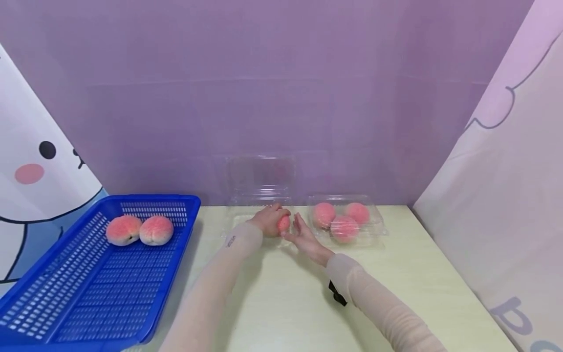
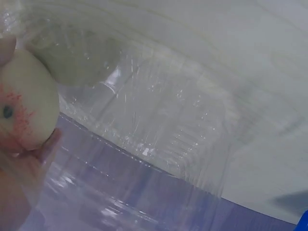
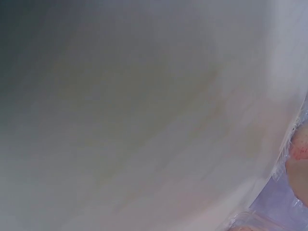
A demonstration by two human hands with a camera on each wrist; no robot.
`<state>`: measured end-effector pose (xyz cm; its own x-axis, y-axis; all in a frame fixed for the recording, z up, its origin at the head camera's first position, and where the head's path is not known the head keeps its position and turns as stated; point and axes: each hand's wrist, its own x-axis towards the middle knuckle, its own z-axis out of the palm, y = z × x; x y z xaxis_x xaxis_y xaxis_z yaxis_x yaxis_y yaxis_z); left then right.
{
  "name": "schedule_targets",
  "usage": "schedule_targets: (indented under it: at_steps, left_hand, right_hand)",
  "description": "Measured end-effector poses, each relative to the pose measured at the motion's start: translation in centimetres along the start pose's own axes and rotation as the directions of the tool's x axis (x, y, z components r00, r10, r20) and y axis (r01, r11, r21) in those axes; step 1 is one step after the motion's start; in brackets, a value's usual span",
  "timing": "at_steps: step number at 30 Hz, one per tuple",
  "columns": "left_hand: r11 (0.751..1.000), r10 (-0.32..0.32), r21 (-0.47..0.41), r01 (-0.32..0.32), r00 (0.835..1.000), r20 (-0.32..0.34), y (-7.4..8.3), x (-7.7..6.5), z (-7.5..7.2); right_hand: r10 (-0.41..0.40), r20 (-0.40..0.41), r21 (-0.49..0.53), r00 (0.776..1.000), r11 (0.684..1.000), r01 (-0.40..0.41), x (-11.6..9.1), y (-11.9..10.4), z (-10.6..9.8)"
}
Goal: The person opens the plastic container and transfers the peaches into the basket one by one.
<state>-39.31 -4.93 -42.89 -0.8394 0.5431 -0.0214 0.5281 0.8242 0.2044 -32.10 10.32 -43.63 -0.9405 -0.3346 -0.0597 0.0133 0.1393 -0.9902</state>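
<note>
One peach [image 1: 283, 224] sits gripped in the left hand [image 1: 266, 221].

The left hand [image 1: 269, 221] curls its fingers, just beside the right hand [image 1: 308, 243], whose fingers extend forward. Behind the hands, left forearm [image 1: 210, 293] and right forearm [image 1: 383, 309] converge.

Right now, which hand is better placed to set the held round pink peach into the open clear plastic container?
Probably left: the left hand grips the round pink peach over the open clear plastic container. The right hand is just right of it, fingers mostly straight.
</note>
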Motion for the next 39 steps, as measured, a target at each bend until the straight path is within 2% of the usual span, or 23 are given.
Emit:
schedule_targets:
  at_steps: [8,15,18,25,31,39]
  left_hand:
    - [1.000,-0.001,0.022,0.002,1.000,-0.026,0.2,0.1,0.4]
    - [0.999,0.005,0.040,-0.004,1.000,-0.028,0.1,0.0,0.3]
    - [0.999,0.003,0.036,-0.002,0.999,-0.040,0.1,-0.3,-0.2]
    - [0.999,0.024,0.047,-0.019,0.994,-0.106,-0.4,-0.7,-1.2]
    - [0.998,0.047,0.057,-0.041,0.991,-0.128,-0.5,-1.3,-2.5]
    - [0.997,0.070,0.044,-0.063,0.982,-0.178,-0.2,-3.0,-5.0]
  right_hand:
    - [0.005,-0.025,0.011,1.000,1.000,-0.005,1.2,2.3,-0.4]
    - [0.002,-0.036,-0.011,0.999,1.000,-0.002,1.1,2.4,-0.2]
    - [0.010,-0.024,-0.012,1.000,1.000,-0.010,1.1,2.0,-0.3]
    - [0.022,0.001,-0.046,1.000,0.999,-0.022,0.0,-0.2,-0.3]
    - [0.013,-0.004,-0.025,1.000,1.000,-0.013,1.1,1.7,-0.5]
    - [-0.011,-0.030,-0.043,1.000,0.999,0.010,1.3,1.9,-0.6]
